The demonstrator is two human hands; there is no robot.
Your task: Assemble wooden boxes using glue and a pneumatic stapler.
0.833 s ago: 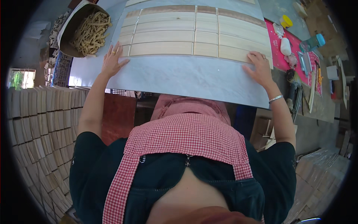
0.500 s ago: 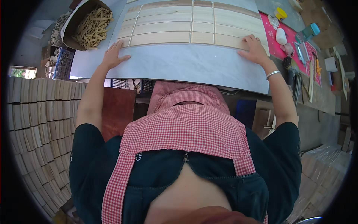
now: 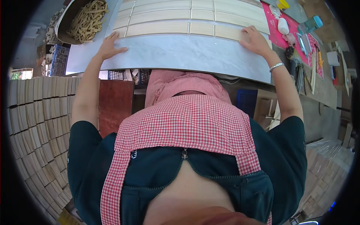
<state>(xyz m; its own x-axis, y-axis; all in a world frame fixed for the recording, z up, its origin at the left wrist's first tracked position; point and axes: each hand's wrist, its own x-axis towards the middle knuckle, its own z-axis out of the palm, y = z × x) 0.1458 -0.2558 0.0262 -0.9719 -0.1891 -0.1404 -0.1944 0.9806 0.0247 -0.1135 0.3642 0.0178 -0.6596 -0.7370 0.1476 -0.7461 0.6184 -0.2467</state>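
Pale wooden slats lie side by side in rows across a light grey marbled tabletop, with thin light cords or strips running across them. My left hand rests at the left end of the nearest slat, fingers stretched forward and thumb spread to the right. At that slat's right end is my right hand, wearing a bangle at the wrist; its fingers are bent lightly over the wood, thumb apart. Neither hand is closed around anything.
At the far left stands an open container full of yellowish strips. On the right, a pink mat holds a white bottle, a teal-lidded bottle and tools. Stacked wood blocks rise beside me on the left.
The whole view has shifted, so the table sits higher in the picture. A pale gap now shows between the nearest slat and the one behind it. Both hands stay at the slat's ends.
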